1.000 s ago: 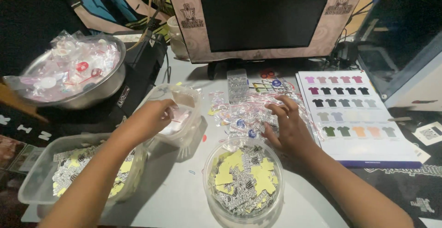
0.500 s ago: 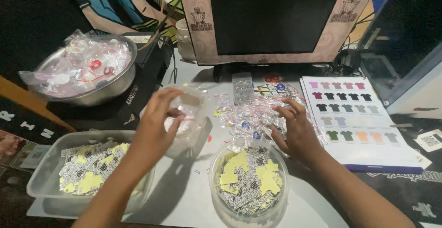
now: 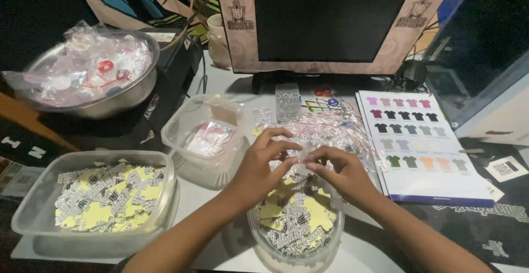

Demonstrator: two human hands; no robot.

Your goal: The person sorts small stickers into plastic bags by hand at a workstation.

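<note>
Small clear plastic bag (image 3: 305, 154) — thin, crinkled and see-through — sits pinched between both hands just above the round clear tub (image 3: 286, 245). Left hand (image 3: 259, 165) curls partly closed, thumb and fingertips nipping the bag's left edge. Right hand (image 3: 341, 171) does the same on the right edge, its fingers bent and pressed together on the plastic. What the bag contains cannot be made out.

Under the hands, the round tub is filled with yellow and black-and-white printed cut-outs. Behind the fingers lies a loose heap of clear bags (image 3: 330, 129) with red lines, spread over the pale table (image 3: 220, 207).

Left of the hands stand two clear rectangular containers — a nearer one (image 3: 88, 240) full of the same yellow and printed cut-outs, and a smaller one (image 3: 193, 135) with a few plastic bags in it. One metal bowl (image 3: 132, 94) farther left is heaped with more clear bags. To the right lies one white sheet (image 3: 424, 146) showing rows of small coloured shirt shapes. One dark monitor (image 3: 330, 16) with a pale patterned frame stands at the back, a cream mug (image 3: 219, 44) beside it.
</note>
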